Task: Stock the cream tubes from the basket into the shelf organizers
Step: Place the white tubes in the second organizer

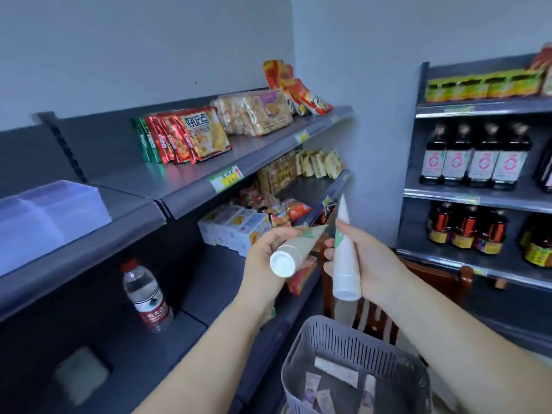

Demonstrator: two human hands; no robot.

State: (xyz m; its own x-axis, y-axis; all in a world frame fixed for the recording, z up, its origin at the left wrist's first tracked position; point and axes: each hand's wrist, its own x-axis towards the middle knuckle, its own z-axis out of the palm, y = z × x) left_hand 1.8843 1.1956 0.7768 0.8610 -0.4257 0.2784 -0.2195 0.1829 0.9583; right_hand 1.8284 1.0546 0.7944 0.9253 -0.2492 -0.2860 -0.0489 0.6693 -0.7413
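At centre frame, the left hand (268, 246) grips one cream tube (294, 251), the right hand (363, 258) grips another (345, 252); more tubes lie in the grey basket (337, 342) at lower right, clear shelf organizers (56, 210) at left.

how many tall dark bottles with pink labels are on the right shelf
4, side by side on the right rack's middle shelf: first, second, third, fourth. Another dark bottle is cut off at the frame edge, so more may be hidden.
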